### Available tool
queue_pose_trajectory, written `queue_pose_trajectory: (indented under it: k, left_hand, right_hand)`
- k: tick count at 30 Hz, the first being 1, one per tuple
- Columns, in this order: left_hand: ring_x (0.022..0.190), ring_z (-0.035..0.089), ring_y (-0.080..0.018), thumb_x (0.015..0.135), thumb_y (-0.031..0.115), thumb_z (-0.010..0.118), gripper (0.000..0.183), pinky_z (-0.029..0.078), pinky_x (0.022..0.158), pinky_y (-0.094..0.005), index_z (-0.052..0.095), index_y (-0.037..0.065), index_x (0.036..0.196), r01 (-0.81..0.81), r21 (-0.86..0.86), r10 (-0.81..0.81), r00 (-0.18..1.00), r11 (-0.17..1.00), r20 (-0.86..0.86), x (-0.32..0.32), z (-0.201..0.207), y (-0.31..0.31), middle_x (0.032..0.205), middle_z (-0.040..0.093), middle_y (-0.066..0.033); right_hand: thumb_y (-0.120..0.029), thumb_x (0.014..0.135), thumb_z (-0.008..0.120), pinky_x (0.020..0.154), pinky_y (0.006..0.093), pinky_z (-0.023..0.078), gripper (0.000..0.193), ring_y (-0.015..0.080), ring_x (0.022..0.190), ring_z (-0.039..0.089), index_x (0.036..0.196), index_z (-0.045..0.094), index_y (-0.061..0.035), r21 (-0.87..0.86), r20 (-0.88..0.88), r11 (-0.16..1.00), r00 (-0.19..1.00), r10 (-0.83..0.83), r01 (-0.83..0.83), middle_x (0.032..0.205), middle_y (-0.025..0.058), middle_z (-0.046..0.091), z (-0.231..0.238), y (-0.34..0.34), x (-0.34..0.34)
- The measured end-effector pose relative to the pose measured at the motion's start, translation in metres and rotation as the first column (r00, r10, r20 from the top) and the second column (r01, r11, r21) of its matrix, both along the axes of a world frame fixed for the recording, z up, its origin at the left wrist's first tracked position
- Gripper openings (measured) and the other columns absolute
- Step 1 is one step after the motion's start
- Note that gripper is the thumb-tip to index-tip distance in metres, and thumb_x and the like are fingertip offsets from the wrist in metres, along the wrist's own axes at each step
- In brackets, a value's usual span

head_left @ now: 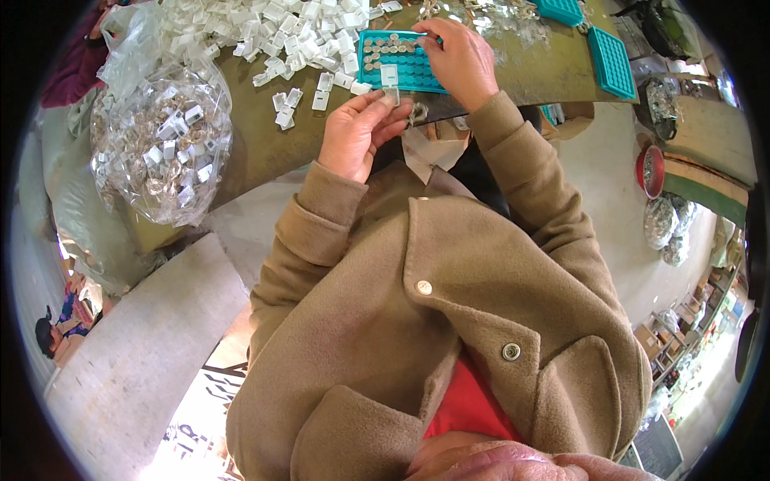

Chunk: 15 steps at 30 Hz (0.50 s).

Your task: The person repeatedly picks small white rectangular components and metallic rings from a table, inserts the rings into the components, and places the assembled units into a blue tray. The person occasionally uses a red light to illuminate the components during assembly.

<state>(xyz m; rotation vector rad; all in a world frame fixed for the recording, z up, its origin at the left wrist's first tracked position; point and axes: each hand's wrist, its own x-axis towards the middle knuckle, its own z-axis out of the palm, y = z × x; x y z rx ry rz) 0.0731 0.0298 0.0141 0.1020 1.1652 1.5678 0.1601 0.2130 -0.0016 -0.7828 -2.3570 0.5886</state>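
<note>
My left hand [354, 135] pinches a small white plastic case [390, 78], opened out, between thumb and fingers just in front of a teal tray [425, 80]. Small round silver discs [375, 56] sit in the tray's pockets, mostly on its left and far side. Over the tray's far right part reaches my right hand [464, 62], thumb and fingertips brought together low among the discs. What those fingertips hold, if anything, cannot be made out. Several loose white cases [321, 94] lie on the table left of my left hand.
A large heap of white cases [281, 32] covers the far left of the table [265, 136]. A clear bag [160, 152] of small parts stands at the left edge. Another teal tray [611, 62] lies at the right corner. A red bowl [650, 171] is farther right.
</note>
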Motion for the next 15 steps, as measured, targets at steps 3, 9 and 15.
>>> queue_pose_trajectory:
  k: [3, 9, 15]
  left_hand:
    - [0.103, 0.066, -0.0202, 0.097, 0.009, 0.052, 0.024, 0.058, 0.081, -0.0263, 0.057, -0.004, 0.116, -0.01, 0.06, 0.006, 0.998, 0.998, 0.067, -0.005, 0.001, 0.003, 0.113, 0.066, -0.0171]
    - [0.103, 0.066, -0.0202, 0.096, 0.007, 0.053, 0.025, 0.058, 0.082, -0.0263, 0.056, -0.005, 0.118, -0.046, 0.046, 0.044, 0.998, 0.998, 0.043, -0.008, 0.001, 0.009, 0.114, 0.065, -0.0179]
    - [0.102, 0.066, -0.0192, 0.096, 0.007, 0.055, 0.028, 0.058, 0.081, -0.0248, 0.054, -0.005, 0.121, -0.046, 0.027, 0.045, 0.999, 0.999, 0.018, -0.005, 0.006, 0.014, 0.112, 0.066, -0.017]
  right_hand:
    - [-0.017, 0.084, 0.06, 0.074, 0.0446, 0.05, 0.02, 0.0336, 0.084, 0.064, 0.101, 0.07, -0.0135, 0.011, 0.061, 0.999, 0.998, 0.03, -0.031, 0.091, 0.0103, 0.067, -0.005, 0.003, -0.004]
    - [-0.017, 0.084, 0.06, 0.074, 0.0441, 0.052, 0.016, 0.0332, 0.085, 0.065, 0.095, 0.069, -0.0085, 0.034, 0.07, 0.994, 0.992, 0.101, -0.103, 0.091, 0.0118, 0.067, -0.007, 0.007, -0.001]
    - [-0.016, 0.082, 0.064, 0.066, 0.0381, 0.051, 0.013, 0.03, 0.073, 0.063, 0.089, 0.065, -0.0042, -0.191, -0.14, 0.951, 0.965, 0.221, -0.245, 0.084, 0.0121, 0.064, 0.021, -0.011, 0.015]
